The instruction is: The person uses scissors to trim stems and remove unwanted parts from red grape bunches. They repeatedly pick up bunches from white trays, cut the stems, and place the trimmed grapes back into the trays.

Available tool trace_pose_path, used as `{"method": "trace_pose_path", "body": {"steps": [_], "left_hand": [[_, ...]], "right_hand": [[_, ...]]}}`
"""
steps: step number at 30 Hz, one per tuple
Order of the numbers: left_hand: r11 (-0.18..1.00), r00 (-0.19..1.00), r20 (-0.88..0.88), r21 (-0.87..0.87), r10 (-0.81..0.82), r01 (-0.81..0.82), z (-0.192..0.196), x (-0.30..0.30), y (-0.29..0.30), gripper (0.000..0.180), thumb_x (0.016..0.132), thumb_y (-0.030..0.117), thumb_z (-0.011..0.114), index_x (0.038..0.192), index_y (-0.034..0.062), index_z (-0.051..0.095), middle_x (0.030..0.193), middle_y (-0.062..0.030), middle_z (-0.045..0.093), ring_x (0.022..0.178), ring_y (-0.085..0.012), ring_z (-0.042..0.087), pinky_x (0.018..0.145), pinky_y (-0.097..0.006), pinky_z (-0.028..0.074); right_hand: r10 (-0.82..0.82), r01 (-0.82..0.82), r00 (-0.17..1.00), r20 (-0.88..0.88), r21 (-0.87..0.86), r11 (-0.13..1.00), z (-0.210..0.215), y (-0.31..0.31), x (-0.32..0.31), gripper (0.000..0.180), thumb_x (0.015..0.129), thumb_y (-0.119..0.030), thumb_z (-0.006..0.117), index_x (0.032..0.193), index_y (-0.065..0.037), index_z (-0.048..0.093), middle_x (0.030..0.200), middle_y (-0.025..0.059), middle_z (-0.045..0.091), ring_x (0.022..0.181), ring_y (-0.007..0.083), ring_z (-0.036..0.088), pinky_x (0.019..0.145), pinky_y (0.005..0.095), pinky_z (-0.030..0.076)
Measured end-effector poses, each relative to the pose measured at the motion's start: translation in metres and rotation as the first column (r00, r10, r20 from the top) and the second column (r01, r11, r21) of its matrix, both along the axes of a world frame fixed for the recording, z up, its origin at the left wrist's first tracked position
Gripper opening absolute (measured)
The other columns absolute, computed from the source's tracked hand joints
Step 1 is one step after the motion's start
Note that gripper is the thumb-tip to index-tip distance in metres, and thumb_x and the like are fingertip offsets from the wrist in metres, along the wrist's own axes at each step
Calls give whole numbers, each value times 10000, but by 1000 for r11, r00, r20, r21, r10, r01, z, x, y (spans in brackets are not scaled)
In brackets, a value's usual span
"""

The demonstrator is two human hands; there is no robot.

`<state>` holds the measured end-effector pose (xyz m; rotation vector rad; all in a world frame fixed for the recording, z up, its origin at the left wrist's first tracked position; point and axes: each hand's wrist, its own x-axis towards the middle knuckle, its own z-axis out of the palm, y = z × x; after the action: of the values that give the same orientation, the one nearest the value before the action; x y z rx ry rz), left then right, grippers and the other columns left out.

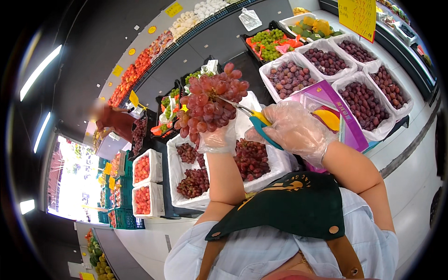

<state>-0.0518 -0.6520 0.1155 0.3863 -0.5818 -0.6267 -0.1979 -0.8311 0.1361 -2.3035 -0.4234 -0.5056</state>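
My left hand (218, 140), in a clear plastic glove, holds up a large bunch of red grapes (211, 100) from below; most of its fingers are hidden behind the fruit. My right hand (298, 128), gloved the same way, is closed round the yellow and teal handles of a pair of scissors (261, 122). The blades reach into the right side of the bunch, and their tips are lost among the grapes. Below my hands, white lined foam boxes (179, 161) hold more bunches of red grapes (252, 158).
Foam boxes of dark plums (366, 105) stand to the right, beside a purple carton (347, 123). Green grapes (270, 44) lie in a black crate behind. White boxes of red fruit (141, 200) are stacked at left. Another person (114, 121) stands farther off at left.
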Motion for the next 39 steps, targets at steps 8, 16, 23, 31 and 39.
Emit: {"method": "trace_pose_path", "body": {"steps": [8,16,23,31,39], "left_hand": [[993,993,10,-14,115,-115,-6,6,2,963,911,689,417,1480,-68,241,1413,-275,429,1223,-427,509,1025,-490,445],[921,953,116,250,279,-300,5,4,1,925,905,699,423,1424,-64,364,1296,-228,538,1069,-383,589,861,-442,528],[915,939,117,216,323,-341,6,2,3,902,908,681,433,1422,-58,370,1293,-223,540,1056,-379,592,840,-441,530],[890,907,124,175,404,-420,1,3,7,877,911,659,445,1419,-52,377,1289,-218,544,1042,-374,597,816,-440,534],[881,895,118,162,430,-444,-5,-4,11,851,914,638,456,1416,-46,383,1286,-213,547,1027,-369,601,791,-438,537]], "right_hand": [[-15,21,996,-89,65,998,-3,-1,-10,530,839,-499,708,782,19,610,734,238,617,713,399,620,657,459,474],[42,-6,967,-251,143,990,-6,3,-19,524,863,-493,689,795,20,607,720,215,622,703,354,638,645,439,476],[20,-19,996,-92,14,1000,-11,10,-24,479,879,-478,669,793,-12,603,691,157,630,665,335,641,593,404,471],[-79,77,996,-43,-54,996,-22,15,-27,437,824,-423,741,795,-11,601,671,182,599,646,352,633,573,421,482],[62,-60,996,-58,31,998,-20,23,-25,450,885,-429,650,807,8,572,717,202,600,676,382,628,604,463,485]]}}
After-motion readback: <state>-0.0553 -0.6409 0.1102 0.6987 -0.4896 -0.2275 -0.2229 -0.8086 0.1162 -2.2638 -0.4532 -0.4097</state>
